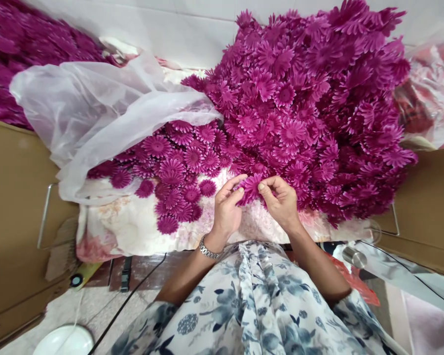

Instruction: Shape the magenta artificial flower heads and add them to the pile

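Between my two hands is a magenta artificial flower [251, 188], held over the front of the cloth. The thumb and fingers of my left hand [227, 207] pinch its left side. On the other side, my right hand [281, 199] grips the petals between thumb and forefinger. A large heap of loose magenta flower heads [311, 98] rises just behind my hands. More flat flower heads [173, 172] are spread to the left, partly under a translucent plastic bag [107, 108].
A floral cloth [129, 222] covers the work surface. Cardboard boxes stand at the left [15, 222] and right [425, 207]. Another magenta pile [40, 44] lies at the far left. A clear bag with red contents [429, 88] sits at right. A black cable [133, 296] hangs below.
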The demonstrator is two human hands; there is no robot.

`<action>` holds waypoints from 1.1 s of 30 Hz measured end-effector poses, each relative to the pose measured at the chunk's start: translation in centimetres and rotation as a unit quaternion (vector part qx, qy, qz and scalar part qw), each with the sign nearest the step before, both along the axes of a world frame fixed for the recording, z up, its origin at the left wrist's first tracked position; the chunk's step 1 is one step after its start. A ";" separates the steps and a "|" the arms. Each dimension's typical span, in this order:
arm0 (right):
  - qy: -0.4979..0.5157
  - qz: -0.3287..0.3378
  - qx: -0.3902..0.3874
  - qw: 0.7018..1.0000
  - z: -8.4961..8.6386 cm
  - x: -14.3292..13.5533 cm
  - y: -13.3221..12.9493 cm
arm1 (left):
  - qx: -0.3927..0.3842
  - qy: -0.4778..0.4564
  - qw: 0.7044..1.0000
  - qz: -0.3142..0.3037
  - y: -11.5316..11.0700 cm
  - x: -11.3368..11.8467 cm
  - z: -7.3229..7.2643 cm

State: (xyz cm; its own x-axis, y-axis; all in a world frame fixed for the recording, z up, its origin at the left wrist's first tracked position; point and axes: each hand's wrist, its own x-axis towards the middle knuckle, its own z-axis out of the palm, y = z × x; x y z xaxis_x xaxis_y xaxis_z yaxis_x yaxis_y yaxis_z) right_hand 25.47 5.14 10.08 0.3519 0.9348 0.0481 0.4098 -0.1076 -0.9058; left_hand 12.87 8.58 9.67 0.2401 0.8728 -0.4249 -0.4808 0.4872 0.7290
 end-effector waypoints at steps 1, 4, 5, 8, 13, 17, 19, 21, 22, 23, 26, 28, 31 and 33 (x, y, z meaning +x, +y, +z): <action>-0.013 0.000 0.001 1.000 0.0 0.0 0.0 | -0.001 -0.009 1.000 0.000 0.0 0.0 0.0; -0.052 0.003 0.003 0.999 0.2 -0.2 0.0 | -0.004 -0.017 1.000 0.007 -0.1 0.1 -0.3; -0.058 0.004 0.003 0.998 0.2 -0.3 -0.1 | -0.006 -0.015 1.000 0.010 -0.1 0.2 -0.4; -0.053 0.010 0.000 0.999 0.0 -0.6 -0.3 | -0.009 -0.008 1.000 0.011 -0.2 0.2 -0.7; -0.025 -0.049 0.025 0.998 -0.4 0.5 0.2 | -0.023 0.004 1.000 0.013 -0.1 -0.4 -1.3; -0.127 -0.112 0.081 0.982 0.4 2.7 1.5 | -0.046 0.010 0.998 0.041 0.2 -1.0 -1.9; -0.192 -0.113 0.103 0.969 1.1 3.5 1.4 | -0.065 0.011 0.996 0.058 0.5 -1.1 -2.2; -0.235 -0.096 0.114 0.961 1.5 3.9 0.5 | -0.081 0.008 0.994 0.067 0.8 -1.1 -2.4; -0.249 -0.077 0.113 0.959 1.6 3.9 -0.3 | -0.086 0.009 0.994 0.073 0.9 -1.1 -2.4; -0.262 -0.054 0.109 0.957 1.5 4.0 -1.3 | -0.091 0.010 0.993 0.075 1.1 -1.0 -2.5; -0.317 -0.019 0.092 0.944 1.2 4.6 -5.3 | -0.102 0.018 0.993 0.059 1.4 -0.8 -2.8; -0.378 -0.059 0.082 0.920 1.0 5.9 -8.3 | -0.113 0.023 0.992 0.042 1.5 -0.6 -3.0; -0.484 -0.149 0.040 0.862 1.0 8.9 -12.7 | -0.129 0.027 0.991 0.020 1.5 -0.2 -3.1; -0.532 -0.183 -0.011 0.827 0.8 11.3 -15.3 | -0.131 0.028 0.991 0.003 1.4 0.0 -3.1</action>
